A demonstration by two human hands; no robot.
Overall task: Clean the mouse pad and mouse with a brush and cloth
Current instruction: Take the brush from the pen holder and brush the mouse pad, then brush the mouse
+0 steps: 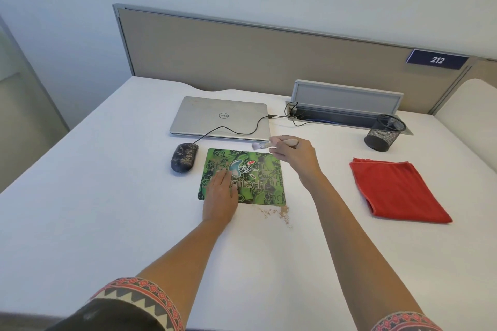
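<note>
Under left fingers (222,178), the mouse pad (259,177) (brush (262,145) in right fingers (276,140))

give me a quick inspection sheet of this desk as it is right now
surface: white desk, brown grit scattered on it
job's things: green mouse pad lying flat, the grit off its near right corner; mouse left of it, dusty; brush; red cloth folded at the right
clutter: closed laptop; mesh pot
hands: left hand flat on the pad; right hand grips the brush over the pad's far edge
cables: mouse cable crosses the laptop lid toward the socket box
surroundings: beige partition with sign 212
</note>
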